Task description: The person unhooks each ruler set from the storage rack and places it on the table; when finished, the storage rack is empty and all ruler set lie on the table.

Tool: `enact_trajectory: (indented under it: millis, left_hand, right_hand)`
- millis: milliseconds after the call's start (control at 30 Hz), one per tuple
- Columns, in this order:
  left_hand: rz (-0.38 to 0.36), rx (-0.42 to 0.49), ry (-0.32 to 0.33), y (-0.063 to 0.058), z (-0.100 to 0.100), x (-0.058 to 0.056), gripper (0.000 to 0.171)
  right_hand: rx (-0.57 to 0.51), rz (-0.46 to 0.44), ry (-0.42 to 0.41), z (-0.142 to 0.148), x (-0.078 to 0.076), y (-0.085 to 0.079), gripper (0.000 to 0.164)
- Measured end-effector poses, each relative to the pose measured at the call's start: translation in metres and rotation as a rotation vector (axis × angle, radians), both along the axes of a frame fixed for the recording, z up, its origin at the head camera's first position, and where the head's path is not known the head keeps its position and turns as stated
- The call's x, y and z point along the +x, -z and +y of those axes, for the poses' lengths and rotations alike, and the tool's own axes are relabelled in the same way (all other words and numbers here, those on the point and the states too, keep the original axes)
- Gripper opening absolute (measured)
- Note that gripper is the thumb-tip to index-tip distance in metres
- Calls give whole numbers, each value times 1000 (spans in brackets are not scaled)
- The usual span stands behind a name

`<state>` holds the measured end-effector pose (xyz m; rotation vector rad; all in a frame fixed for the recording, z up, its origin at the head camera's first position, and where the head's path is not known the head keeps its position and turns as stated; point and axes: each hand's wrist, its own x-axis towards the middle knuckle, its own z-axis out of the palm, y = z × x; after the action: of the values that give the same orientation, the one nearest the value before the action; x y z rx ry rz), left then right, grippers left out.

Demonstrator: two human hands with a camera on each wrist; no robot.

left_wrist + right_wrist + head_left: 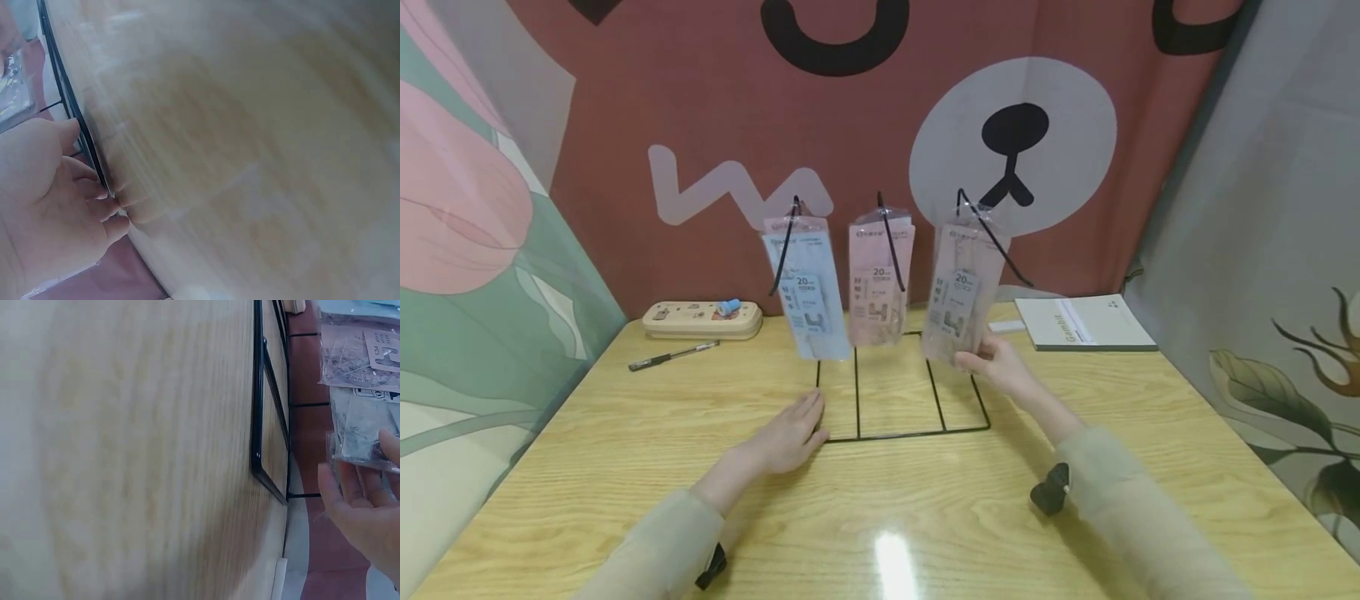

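Note:
My right hand pinches the lower right corner of a grey clear-wrapped packet, its thumb in front. The packet hangs from a hook of a black wire rack. A blue packet and a pink packet hang on the other hooks to its left. In the right wrist view the fingertips are at the grey packet's lower edge. My left hand rests on the front left corner of the rack base, fingers extended; the left wrist view shows them along the black bar.
A cream pencil case with a small blue object on it lies at the back left. In front of it is a pen. A white notebook lies at the back right. Patterned cloth hangs behind the wooden table.

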<state>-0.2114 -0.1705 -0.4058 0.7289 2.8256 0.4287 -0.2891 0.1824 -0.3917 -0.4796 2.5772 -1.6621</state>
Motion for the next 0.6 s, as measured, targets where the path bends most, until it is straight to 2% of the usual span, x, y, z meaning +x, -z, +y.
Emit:
enact_trajectory:
  millis: [167,300,500,600]
  left_hand:
    - [14,-40,10,-2,1,1,57]
    - [26,-69,18,-1,2,2,56]
    - [27,-62,19,-2,0,3,57]
    - [28,-49,17,0,0,0,57]
  right_hand:
    - [-23,-47,16,3,15,-3,43]
    - [-42,-74,-14,10,33,-7,41]
    - [-69,-110,-61,21,66,-13,44]
    - [-38,-113,-76,31,86,-19,45]
